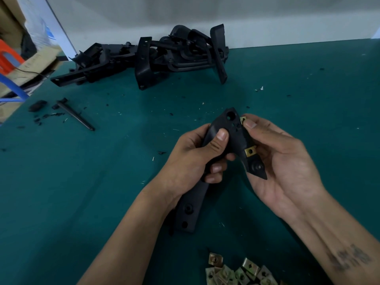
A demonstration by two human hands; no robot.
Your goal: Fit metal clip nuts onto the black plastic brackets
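My left hand (197, 155) grips a long, angled black plastic bracket (230, 138) above the green table (82, 192). My right hand (281, 161) pinches a brass-coloured metal clip nut (243, 119) at its upper edge (another clip nut (250, 151) sits lower). No legible writing on it.

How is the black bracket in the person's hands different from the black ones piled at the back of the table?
The held bracket is gripped by the left hand and right hand; the piled brackets lie untouched against the wall. The held bracket carries two brass-coloured clip nuts; none show on the pile. Both are black plastic.
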